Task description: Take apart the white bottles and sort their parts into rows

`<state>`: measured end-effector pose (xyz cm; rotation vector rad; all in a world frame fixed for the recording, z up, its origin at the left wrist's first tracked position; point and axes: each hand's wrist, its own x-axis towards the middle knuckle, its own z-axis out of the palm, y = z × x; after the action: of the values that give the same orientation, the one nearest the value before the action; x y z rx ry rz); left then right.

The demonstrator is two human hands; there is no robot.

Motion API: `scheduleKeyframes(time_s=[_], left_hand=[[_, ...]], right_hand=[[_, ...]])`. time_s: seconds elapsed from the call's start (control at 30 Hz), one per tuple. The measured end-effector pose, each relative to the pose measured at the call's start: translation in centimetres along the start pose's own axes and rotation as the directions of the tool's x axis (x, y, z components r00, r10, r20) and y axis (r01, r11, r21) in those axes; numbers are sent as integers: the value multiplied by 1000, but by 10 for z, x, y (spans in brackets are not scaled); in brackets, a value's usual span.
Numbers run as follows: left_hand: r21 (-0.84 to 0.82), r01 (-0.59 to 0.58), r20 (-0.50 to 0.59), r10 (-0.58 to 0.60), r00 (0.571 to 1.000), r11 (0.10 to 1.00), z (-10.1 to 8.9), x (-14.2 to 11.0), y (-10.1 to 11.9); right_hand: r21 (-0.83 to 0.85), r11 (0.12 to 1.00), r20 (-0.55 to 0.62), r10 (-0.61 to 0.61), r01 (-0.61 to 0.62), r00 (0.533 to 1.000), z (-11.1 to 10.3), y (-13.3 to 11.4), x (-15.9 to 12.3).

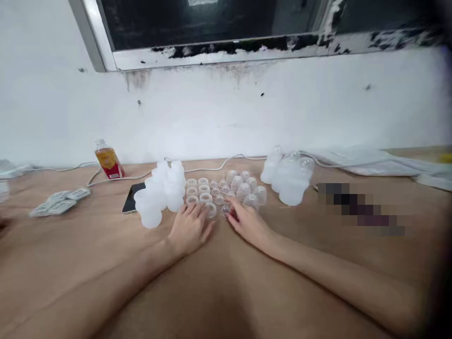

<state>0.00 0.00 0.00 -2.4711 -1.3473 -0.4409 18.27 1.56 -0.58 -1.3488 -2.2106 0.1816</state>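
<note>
we've got both hands at the near edge of a patch of small clear cups [226,190] set mid-table, rims and domes facing up/down, no real long axis on any one cup; the patch itself runs left-right. our left hand [190,228] lies flat, palm down, fingers loose and spread, tips touching the front-row cup [211,209], gripping nothing. our right hand [249,223] is half-curled, fingertips on a small cup [226,210] at the front; can't tell if it's pinched or just touched, pic is blurry. room: bare brown table [226,292] on our side, wide open twd us. tight on the flanks: white frosted cup stack [160,193] just left of the patch, w/ a dark phone [132,197] beside it; clear cup cluster [289,176] just right. behind, a white cable [219,167] and the wall [226,117]. further left: drink bottle [108,160], upright, and flat packets [60,201], well apart.
</note>
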Motion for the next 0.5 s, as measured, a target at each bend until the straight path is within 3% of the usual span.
scheduleKeyframes(time_s=[0.23,0.5], left_hand=[[-1,15,-2,-15,1000,1000,1,1,1],[-9,25,6,-25,1000,1000,1,0,1]], right_hand=[[92,996,-26,13,-11,1000,0,3,2],[84,996,-22,-16,18,1000,3,3,0]])
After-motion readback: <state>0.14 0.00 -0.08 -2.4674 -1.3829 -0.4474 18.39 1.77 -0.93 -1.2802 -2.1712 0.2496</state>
